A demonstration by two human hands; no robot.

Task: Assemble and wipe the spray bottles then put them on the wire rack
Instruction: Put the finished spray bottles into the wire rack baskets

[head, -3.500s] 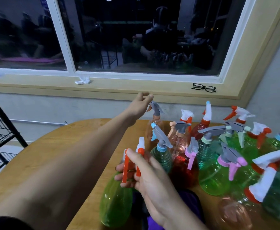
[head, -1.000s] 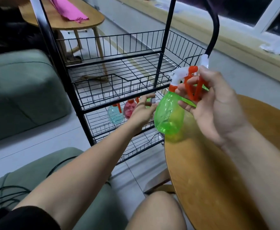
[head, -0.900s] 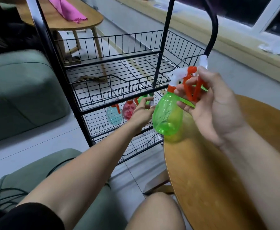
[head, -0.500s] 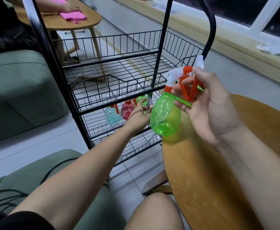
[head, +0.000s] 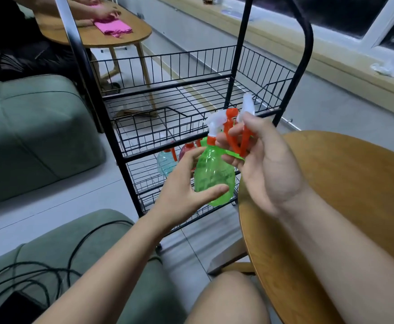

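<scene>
A green spray bottle (head: 214,174) with a white and orange head hangs upright in front of the black wire rack (head: 191,87). My right hand (head: 261,157) grips its orange trigger, together with a second white and orange spray head (head: 246,106); a green sliver shows under that head. My left hand (head: 184,192) cups the green bottle's body, thumb across its lower front and fingers round its left side. On the rack's lower shelf stand a pale blue bottle (head: 165,162) and a red bottle (head: 186,150), partly hidden.
A round wooden table (head: 345,183) is at the right under my right arm. A green sofa (head: 27,136) sits at the left, with black cables (head: 27,277) on the seat below. Another person's hands fold a pink cloth (head: 111,28) on a far table.
My left hand has drawn back from the rack's lower shelf and closed round the green bottle's body. Earlier I was at the table among several bottles; my view has turned to the rack.
</scene>
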